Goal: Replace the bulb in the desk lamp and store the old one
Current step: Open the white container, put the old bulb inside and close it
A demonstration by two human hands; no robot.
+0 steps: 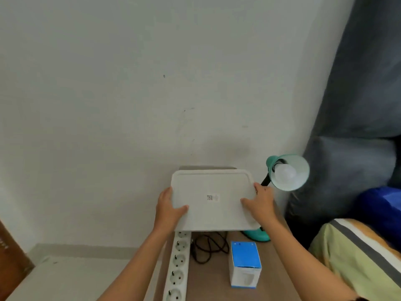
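White plastic, flat and rectangular with rounded corners: a lid (pixel 213 203) is held up by both hands, tilted toward the wearer, with a small printed label at its middle. The left hand (pixel 168 210) clasps its left edge, thumb on the face; the right hand (pixel 261 204) clasps the right edge the same way. Behind the lid, at the desk's (pixel 212 279) far edge against the wall, the rim of a grey container (pixel 206 167) just shows.

At the far right corner stands a teal desk lamp (pixel 284 172), its shade turned toward the viewer with a white bulb (pixel 285 173) seated in the socket. Near the front edge sits a blue and white bulb box (pixel 245 265), upright. A white power strip (pixel 178 263) runs along the left edge, a black cable (pixel 209 246) coiled beside it.

The step appears to be handling the storage container's lid. Best to keep both grips even and the lid level, clearing the lamp shade close to the right hand, and lay it down away from the box.
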